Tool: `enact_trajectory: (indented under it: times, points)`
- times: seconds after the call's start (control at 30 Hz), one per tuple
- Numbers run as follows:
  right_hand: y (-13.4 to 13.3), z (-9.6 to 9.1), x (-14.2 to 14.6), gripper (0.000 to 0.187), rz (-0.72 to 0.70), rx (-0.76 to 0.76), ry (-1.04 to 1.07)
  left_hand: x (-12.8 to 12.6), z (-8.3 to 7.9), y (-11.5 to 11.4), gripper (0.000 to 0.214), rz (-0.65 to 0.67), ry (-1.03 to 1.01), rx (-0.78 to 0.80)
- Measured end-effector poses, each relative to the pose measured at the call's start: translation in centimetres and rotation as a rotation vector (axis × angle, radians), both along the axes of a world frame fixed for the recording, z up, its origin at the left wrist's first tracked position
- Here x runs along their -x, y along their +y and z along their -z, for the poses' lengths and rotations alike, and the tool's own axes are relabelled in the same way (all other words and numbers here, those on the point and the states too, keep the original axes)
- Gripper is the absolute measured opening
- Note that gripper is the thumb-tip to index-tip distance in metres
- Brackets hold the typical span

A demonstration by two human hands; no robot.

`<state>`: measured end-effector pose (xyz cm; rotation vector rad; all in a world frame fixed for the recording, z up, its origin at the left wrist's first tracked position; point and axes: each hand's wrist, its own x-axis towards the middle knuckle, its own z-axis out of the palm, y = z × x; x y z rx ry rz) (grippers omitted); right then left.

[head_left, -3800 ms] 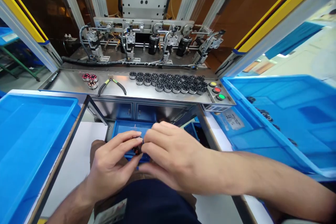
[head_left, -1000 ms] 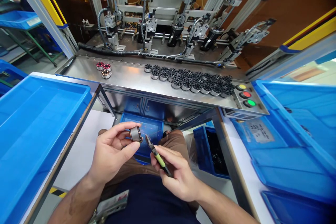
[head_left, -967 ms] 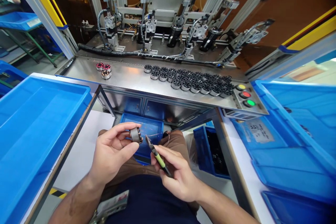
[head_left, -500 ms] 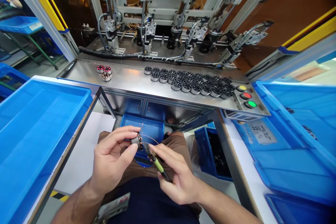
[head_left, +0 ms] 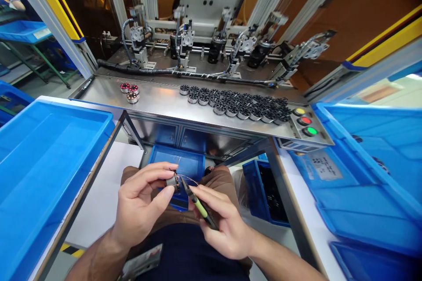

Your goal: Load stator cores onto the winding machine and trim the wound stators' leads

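Observation:
My left hand (head_left: 141, 202) pinches a small motor stator (head_left: 172, 180) between thumb and fingers, its copper-wound face turned to the right. Thin copper wire (head_left: 188, 178) curves out from the stator towards my right hand (head_left: 224, 219). That hand is closed round cutting pliers (head_left: 200, 207) with green and black handles. The dark jaws of the pliers point at the stator, close to the wire; whether they touch it I cannot tell. Both hands are above my lap.
Several black stators (head_left: 235, 103) stand in rows on the steel ledge (head_left: 158, 101), with three copper-wound ones (head_left: 132, 92) to the left. Machine fixtures (head_left: 186, 41) rise behind. Blue trays (head_left: 49, 140) flank me, and a blue bin (head_left: 178, 158) lies below. Lit buttons (head_left: 310, 131) are at right.
The wire's arc has flattened and sits lower beside the pliers. The plier jaws have shifted slightly up and left, and the view has moved a little.

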<state>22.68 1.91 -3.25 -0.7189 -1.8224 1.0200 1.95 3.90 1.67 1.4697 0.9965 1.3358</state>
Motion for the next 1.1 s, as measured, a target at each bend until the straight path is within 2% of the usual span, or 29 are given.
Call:
enact_trajectory:
  times: [0.33,0.57,0.7,0.8,0.93,1.1]
  points:
    - [0.1,0.1,0.5,0.084,0.008,0.009,-0.002,0.0,-0.3,-0.2,0.031,0.0,0.026,-0.008]
    - [0.2,0.5,0.4,0.078,0.068,-0.038,-0.048,0.2,-0.2,-0.1,0.033,0.023,0.045,0.012]
    - [0.0,0.7,0.3,0.076,0.122,0.034,-0.024,0.1,0.1,0.3,0.028,0.02,-0.016,0.061]
    - [-0.1,0.6,0.3,0.079,0.144,0.049,-0.021,0.0,0.3,0.6,0.03,0.051,-0.142,0.139]
    - [-0.2,0.8,0.3,0.083,0.107,0.075,-0.032,0.0,0.5,0.9,0.041,0.105,-0.247,0.269]
    - [-0.2,0.8,0.3,0.085,0.035,0.074,0.0,-0.2,0.4,1.1,0.036,0.071,-0.221,0.273]
